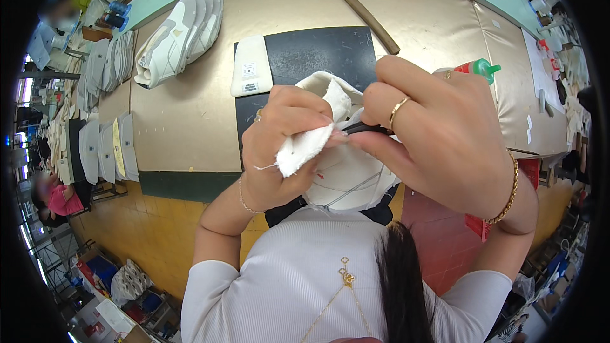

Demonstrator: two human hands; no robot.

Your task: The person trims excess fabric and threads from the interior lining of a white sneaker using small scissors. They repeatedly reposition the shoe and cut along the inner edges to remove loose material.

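Note:
Close to my body I hold a white shoe upper (pixel 349 184) above the front edge of the table, with loose threads hanging across it. My left hand (pixel 273 136) is closed and pinches a padded white fabric flap (pixel 306 150) of the upper, which has a frayed thread at its corner. My right hand (pixel 438 130) is closed round a small black pointed tool (pixel 363 127). The tool's tip meets the fabric beside my left fingertips; most of it is hidden in my palm, so its exact kind cannot be made out.
A black mat (pixel 318 51) lies on the table, with a white flat piece (pixel 251 67) on its left edge. Nearby are a hammer (pixel 367 14), a green-capped bottle (pixel 486 70) and stacked shoe uppers (pixel 184 38). More grey pieces (pixel 111 146) stand at the left, where two people are.

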